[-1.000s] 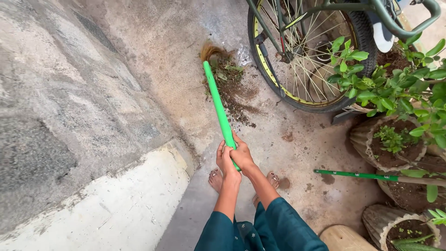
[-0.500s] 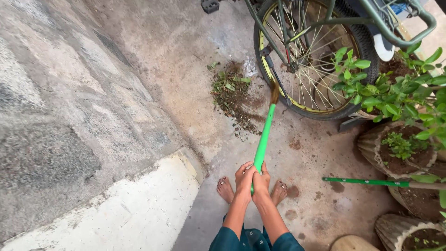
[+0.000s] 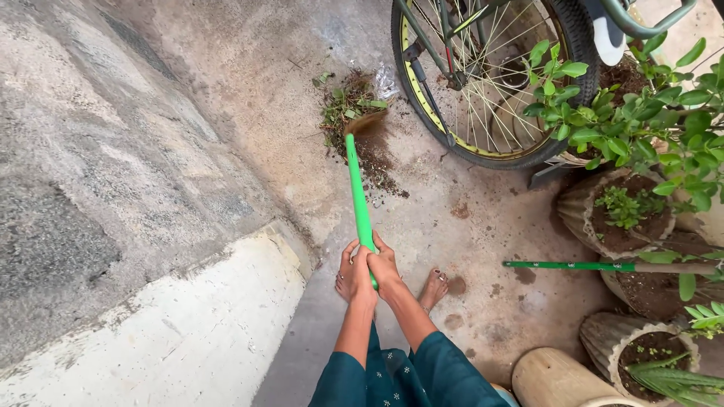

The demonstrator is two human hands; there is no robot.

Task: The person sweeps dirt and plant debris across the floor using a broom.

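a green-handled broom [image 3: 359, 197] is being gripped by both hands at its near end, low in the middle of the head view. the left hand [image 3: 353, 273] and the right hand [image 3: 385, 265] are being pressed side by side, fingers wrapped tight around the handle, so both are clamped on it. the broom is being held slanted away from the body, its brown bristle head [image 3: 365, 123] being laid on the concrete floor [image 3: 249, 83] at the near edge of a pile of dirt and leaves [image 3: 351, 113]. a scrap of clear plastic [image 3: 385, 81] is being seen at the far side of that pile. just to the right of the pile, a bicycle wheel [image 3: 483, 83] with a yellow rim is being stood on the floor. potted plants [image 3: 626, 203] are being crowded along the right side, and a second green stick [image 3: 566, 265] is being laid across one pot. bare feet [image 3: 434, 286] are being planted on the floor beneath the hands, and teal sleeves [image 3: 422, 373] are being shown at the bottom edge.
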